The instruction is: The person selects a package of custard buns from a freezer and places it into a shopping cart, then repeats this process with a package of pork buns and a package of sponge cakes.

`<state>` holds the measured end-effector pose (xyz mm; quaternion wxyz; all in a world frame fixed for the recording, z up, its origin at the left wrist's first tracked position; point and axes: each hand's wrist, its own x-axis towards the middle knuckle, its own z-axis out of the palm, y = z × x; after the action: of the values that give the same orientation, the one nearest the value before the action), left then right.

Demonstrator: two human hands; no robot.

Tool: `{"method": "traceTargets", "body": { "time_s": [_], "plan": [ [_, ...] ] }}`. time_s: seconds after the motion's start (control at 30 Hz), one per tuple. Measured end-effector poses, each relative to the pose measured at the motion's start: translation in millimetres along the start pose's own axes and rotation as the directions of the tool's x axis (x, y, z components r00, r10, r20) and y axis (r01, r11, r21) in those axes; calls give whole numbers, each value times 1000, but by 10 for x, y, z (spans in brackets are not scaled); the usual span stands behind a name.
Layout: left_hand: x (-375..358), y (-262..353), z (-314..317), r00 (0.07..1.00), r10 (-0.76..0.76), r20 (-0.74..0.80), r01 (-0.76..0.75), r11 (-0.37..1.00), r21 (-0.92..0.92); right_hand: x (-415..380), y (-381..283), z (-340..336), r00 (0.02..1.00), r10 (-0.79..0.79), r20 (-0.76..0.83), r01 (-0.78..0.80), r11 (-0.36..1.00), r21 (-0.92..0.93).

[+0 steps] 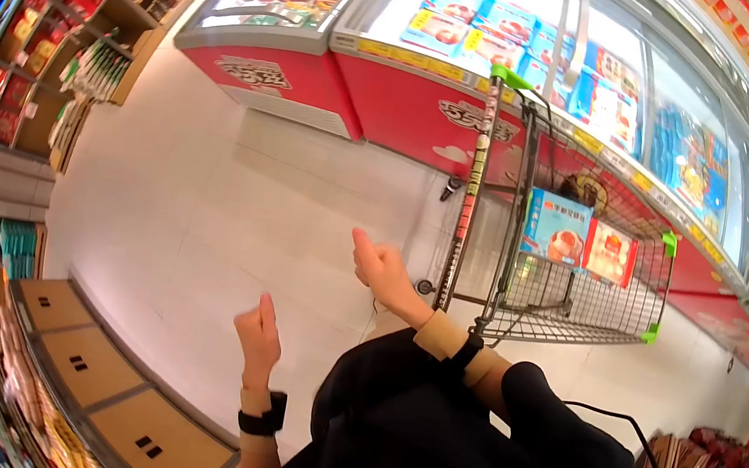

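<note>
My left hand (pixel 258 341) is held over the pale floor with its fingers curled in and the thumb pointing up. To its upper right is my right hand (pixel 385 276), also with curled fingers and the thumb out. I see nothing in either hand. A wire shopping cart (pixel 590 315) with green corners stands to the right. Its handle (pixel 467 209) is nearest to my right hand but apart from it. Inside the cart sit a blue food package (pixel 557 228) and a smaller red and white package (pixel 611 253). Black bands circle both wrists.
Red-fronted freezers (pixel 403 108) with glass lids run along the far side, holding blue frozen food packs (pixel 508 23). Shelves of packaged goods (pixel 40 39) line the left. Low brown cabinets (pixel 84 360) stand at the lower left. A tiled floor (pixel 196 198) lies between.
</note>
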<state>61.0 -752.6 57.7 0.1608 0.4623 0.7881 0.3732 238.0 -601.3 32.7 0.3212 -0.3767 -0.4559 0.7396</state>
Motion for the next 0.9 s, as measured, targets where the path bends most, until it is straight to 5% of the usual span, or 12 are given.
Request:
{"method": "traceTargets", "body": {
  "time_s": [0.1, 0.3, 0.5, 0.67, 0.8, 0.9],
  "plan": [
    [642, 242, 205, 990, 119, 72, -114, 991, -68, 103, -143, -98, 993, 108, -44, -82, 916, 394],
    [1306, 713, 894, 892, 319, 320, -269, 944, -192, -72, -310, -616, 924, 269, -271, -32, 763, 646],
    [1647, 1087, 1581, 672, 575, 466, -483, 818, -313, -344, -475, -742, 887, 309, -344, -43, 796, 604],
    [1925, 1469, 1918, 537, 579, 613, -375, 815, -442, -419, -514, -829, 776, 340, -531, 108, 758, 643],
    [2273, 1542, 2206, 463, 630, 623, -338, 776, -533, -278, -668, -731, 735, 308, -604, 83, 843, 532],
    [2653, 1455, 2348, 370, 648, 666, -359, 760, -541, -71, -685, -633, 589, 265, -764, -36, 952, 303]
  ]
}}
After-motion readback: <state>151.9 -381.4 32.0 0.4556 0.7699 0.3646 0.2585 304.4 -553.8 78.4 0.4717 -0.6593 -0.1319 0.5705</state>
